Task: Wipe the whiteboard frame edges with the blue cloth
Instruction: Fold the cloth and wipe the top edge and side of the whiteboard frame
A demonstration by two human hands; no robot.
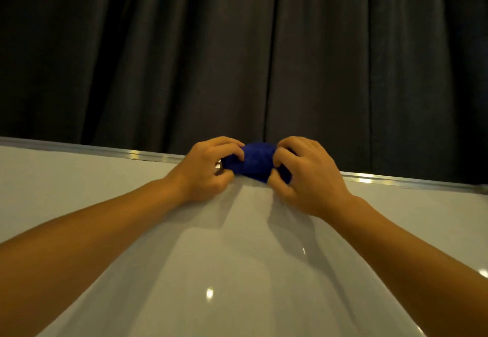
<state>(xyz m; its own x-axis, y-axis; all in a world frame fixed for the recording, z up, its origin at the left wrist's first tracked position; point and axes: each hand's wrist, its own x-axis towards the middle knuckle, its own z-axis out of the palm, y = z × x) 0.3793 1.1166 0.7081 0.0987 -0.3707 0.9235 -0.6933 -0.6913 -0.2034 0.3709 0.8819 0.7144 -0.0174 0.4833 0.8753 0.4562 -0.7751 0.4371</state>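
Note:
A bunched blue cloth [254, 161] sits on the top metal frame edge [132, 154] of the whiteboard [237, 257], at the middle of the view. My left hand [204, 171] grips the cloth's left end with curled fingers. My right hand [306, 175] pinches its right end. Both hands rest against the frame, and the stretch of frame under them is hidden. The silver frame runs on to the right [396, 179] and slopes downward in the picture.
A dark pleated curtain [237, 46] hangs right behind the board and fills the upper half of the view. The glossy white board surface fills the lower half, with small light reflections on it.

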